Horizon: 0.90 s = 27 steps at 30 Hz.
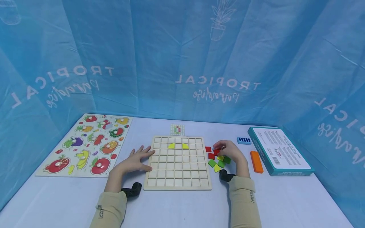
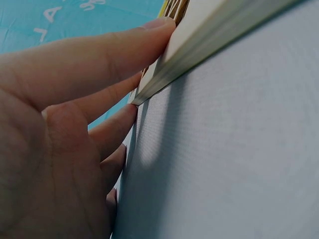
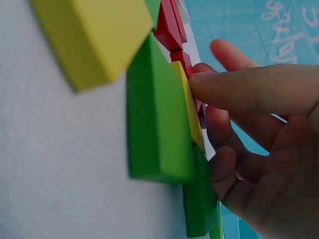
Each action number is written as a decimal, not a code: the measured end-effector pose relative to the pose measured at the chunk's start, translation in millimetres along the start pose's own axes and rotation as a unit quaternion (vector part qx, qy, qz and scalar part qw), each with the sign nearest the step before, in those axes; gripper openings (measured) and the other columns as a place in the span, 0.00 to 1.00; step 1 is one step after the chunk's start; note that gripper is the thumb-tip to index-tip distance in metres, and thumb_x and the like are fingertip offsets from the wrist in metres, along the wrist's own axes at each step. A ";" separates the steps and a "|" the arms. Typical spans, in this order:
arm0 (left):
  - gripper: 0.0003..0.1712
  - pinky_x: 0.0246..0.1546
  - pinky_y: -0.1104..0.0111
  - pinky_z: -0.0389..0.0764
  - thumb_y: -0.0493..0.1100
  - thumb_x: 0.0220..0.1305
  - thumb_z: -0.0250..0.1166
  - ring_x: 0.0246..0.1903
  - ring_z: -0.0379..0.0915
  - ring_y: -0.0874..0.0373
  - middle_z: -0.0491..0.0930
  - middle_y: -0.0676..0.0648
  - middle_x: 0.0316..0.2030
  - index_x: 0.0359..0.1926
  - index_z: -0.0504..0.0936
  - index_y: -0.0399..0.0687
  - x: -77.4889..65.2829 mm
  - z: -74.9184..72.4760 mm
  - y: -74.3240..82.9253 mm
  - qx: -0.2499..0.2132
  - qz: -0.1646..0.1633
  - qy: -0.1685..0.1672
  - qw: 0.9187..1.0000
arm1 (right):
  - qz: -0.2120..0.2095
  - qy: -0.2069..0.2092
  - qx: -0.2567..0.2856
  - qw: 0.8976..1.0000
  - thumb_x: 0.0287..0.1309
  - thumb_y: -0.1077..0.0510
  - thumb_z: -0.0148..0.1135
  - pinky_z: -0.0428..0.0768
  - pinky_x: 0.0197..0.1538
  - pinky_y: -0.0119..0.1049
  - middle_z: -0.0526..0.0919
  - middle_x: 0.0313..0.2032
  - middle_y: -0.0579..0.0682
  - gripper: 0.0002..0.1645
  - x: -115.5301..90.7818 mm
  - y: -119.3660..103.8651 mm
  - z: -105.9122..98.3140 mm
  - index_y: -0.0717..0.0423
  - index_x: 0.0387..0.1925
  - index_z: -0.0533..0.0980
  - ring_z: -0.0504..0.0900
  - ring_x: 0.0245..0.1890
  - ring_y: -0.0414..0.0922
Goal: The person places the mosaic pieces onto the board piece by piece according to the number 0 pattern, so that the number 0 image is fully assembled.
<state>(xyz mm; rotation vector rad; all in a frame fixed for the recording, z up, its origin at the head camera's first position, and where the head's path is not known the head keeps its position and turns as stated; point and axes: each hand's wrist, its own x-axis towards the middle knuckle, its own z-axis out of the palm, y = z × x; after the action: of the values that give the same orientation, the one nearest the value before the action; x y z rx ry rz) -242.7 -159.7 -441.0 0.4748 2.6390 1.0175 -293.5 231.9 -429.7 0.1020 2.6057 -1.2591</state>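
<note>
Several coloured tiles lay piled just right of the grid board, where the right hand curled its fingers onto them. The left hand pressed flat-fingered against the board's edge. Any careless grab could scatter neighbouring tiles, I judged.
</note>
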 end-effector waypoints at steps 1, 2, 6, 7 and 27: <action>0.46 0.65 0.43 0.26 0.47 0.45 0.68 0.69 0.29 0.35 0.49 0.34 0.69 0.65 0.63 0.38 -0.2 -0.1 -0.1 0.001 0.002 0.000 1.000 | 0.003 0.001 -0.001 1.000 0.45 0.71 0.64 0.78 0.40 0.34 0.78 0.42 0.54 0.20 0.0 0.1 0.4 0.54 0.42 0.79 0.72 0.42 0.50; 0.46 0.66 0.44 0.26 0.47 0.45 0.68 0.69 0.29 0.36 0.49 0.34 0.69 0.66 0.63 0.38 -0.3 -0.2 -0.3 0.000 0.001 0.000 1.000 | 0.003 0.002 -0.003 1.000 0.44 0.71 0.64 0.78 0.40 0.34 0.78 0.43 0.54 0.20 -0.2 0.0 0.6 0.54 0.42 0.79 0.72 0.43 0.50; 0.46 0.66 0.44 0.26 0.47 0.45 0.68 0.69 0.29 0.36 0.49 0.34 0.69 0.66 0.62 0.39 -0.4 -0.7 0.2 0.000 0.001 0.001 1.000 | 0.005 0.003 -0.008 1.000 0.45 0.71 0.64 0.78 0.40 0.34 0.78 0.41 0.54 0.19 -1.2 -0.5 1.7 0.55 0.41 0.79 0.72 0.42 0.50; 0.46 0.66 0.43 0.26 0.47 0.45 0.68 0.69 0.29 0.36 0.49 0.34 0.69 0.66 0.62 0.38 -0.6 -0.8 0.5 0.000 0.002 0.001 1.000 | 0.005 0.002 -0.009 1.000 0.45 0.71 0.64 0.78 0.39 0.34 0.78 0.41 0.54 0.19 -1.4 -0.8 1.9 0.54 0.41 0.79 0.72 0.41 0.50; 0.45 0.65 0.43 0.26 0.47 0.45 0.68 0.69 0.30 0.35 0.49 0.33 0.68 0.65 0.63 0.38 -0.6 -0.7 -1.7 0.000 0.010 0.002 1.000 | 0.005 0.026 -0.004 1.000 0.48 0.63 0.67 0.77 0.39 0.34 0.75 0.41 0.55 0.25 -6.3 -12.4 -1.7 0.51 0.51 0.75 0.73 0.40 0.50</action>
<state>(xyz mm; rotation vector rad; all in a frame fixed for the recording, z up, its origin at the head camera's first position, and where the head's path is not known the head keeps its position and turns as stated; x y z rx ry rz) -242.7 -161.5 -441.6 0.5004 2.6432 1.0264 -289.8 225.8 -417.7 0.1489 2.6508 -1.2579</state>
